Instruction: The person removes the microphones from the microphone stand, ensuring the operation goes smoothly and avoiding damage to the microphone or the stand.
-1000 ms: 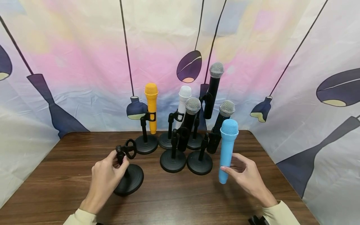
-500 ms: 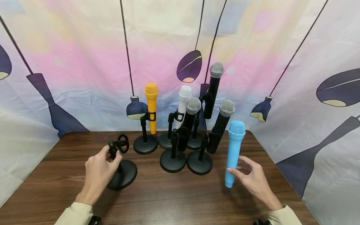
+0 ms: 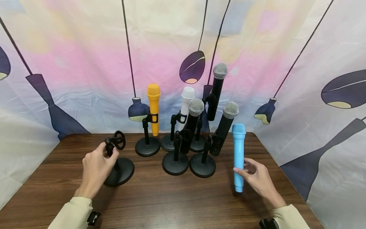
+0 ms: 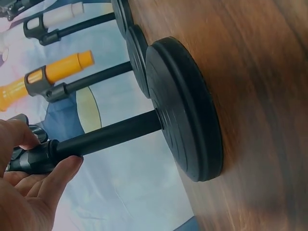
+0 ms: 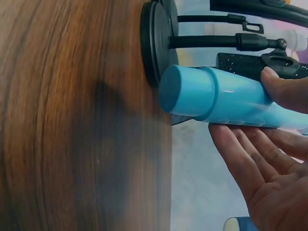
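Note:
My left hand point(image 3: 95, 170) pinches the upper stem of a black microphone stand point(image 3: 121, 171), just below its clip, which holds no microphone. In the left wrist view thumb and fingers close around the collar of that stand point(image 4: 120, 130). At the right, my right hand point(image 3: 258, 179) holds a blue microphone point(image 3: 239, 149) upright by its lower handle, grille up. The right wrist view shows the thumb on one side of the blue microphone point(image 5: 226, 96) and the fingers on the other, its end apart from the tabletop.
Several stands carry microphones: a yellow one point(image 3: 153, 101), a white one point(image 3: 187, 98), and black ones, including a tall one point(image 3: 216, 95), a front one point(image 3: 191, 127) and a right one point(image 3: 223, 130). They cluster at the back of the wooden table point(image 3: 177, 203), before a patterned curtain point(image 3: 94, 63).
My left hand and the stand have shifted left and away from me. The blue microphone has moved right and turned from a slight tilt to nearly vertical.

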`<state>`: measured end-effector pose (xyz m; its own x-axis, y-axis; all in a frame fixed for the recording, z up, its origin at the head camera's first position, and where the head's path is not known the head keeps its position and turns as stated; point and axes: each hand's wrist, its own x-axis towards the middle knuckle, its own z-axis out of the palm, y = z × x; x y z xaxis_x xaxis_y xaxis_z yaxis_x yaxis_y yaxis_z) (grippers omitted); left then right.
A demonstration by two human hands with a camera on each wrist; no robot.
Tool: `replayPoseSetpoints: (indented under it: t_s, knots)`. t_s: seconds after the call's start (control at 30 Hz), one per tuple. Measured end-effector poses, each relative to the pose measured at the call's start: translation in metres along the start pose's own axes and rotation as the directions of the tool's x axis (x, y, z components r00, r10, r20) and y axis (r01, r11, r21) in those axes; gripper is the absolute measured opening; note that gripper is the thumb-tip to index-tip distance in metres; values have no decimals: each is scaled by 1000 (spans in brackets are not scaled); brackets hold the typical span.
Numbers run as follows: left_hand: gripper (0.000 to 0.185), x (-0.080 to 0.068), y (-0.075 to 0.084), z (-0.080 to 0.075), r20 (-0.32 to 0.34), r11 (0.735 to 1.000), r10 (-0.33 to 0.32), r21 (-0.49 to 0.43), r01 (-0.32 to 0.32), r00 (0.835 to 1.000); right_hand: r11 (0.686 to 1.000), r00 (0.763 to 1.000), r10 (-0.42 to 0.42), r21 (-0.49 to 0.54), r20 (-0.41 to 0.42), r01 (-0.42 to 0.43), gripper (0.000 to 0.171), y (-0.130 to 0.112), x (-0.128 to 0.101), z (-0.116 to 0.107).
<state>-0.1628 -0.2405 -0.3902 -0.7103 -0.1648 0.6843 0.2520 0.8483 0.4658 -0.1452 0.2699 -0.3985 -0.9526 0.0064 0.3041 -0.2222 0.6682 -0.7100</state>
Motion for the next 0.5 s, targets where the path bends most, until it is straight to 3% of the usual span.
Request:
replayPoseSetpoints:
  t_s: [0.5]
  knots:
    - [11,16,-15,4,14,999,-46,5,46,999,979,974,166,-147,153,-143,65,22,13,6]
